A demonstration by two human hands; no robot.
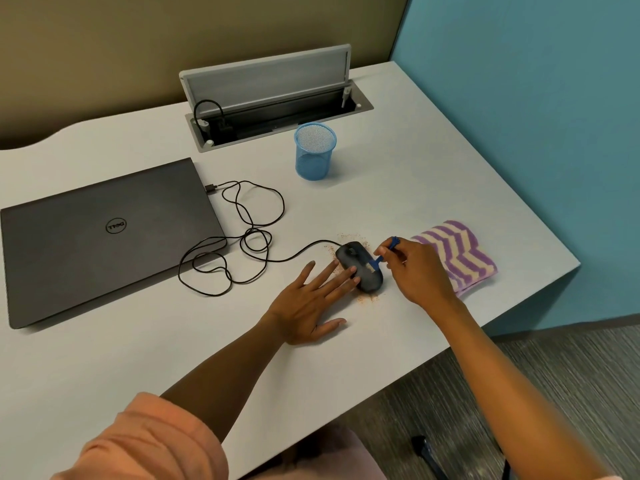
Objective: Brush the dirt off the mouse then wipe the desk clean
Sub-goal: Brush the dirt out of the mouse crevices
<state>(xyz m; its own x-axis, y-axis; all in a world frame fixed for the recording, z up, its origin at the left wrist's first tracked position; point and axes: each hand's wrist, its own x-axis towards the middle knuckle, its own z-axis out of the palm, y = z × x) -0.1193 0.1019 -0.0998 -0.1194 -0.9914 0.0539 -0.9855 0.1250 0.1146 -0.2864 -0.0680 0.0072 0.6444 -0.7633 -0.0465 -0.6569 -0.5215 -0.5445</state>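
Black and corded, the mouse (358, 268) lies on the white desk (398, 188), near its front edge, with reddish-brown dirt (369, 298) scattered around it on the desktop. The right hand (417, 271) pinches a small blue brush (382, 256) between thumb and fingers, closed firmly on the handle, and the pale bristles rest on top of the mouse. The left hand (311, 299) lies flat and open on the desk, holding nothing, its fingertips touching the mouse's left side. Just right of the brushing hand lies a folded cloth (457, 254) striped purple and cream. The mouse cable (242, 237) runs in loose loops toward a closed grey laptop (104, 237) on the left. Farther back stands a blue mesh cup (314, 150), and behind it an open cable box (277, 105) set into the desk.
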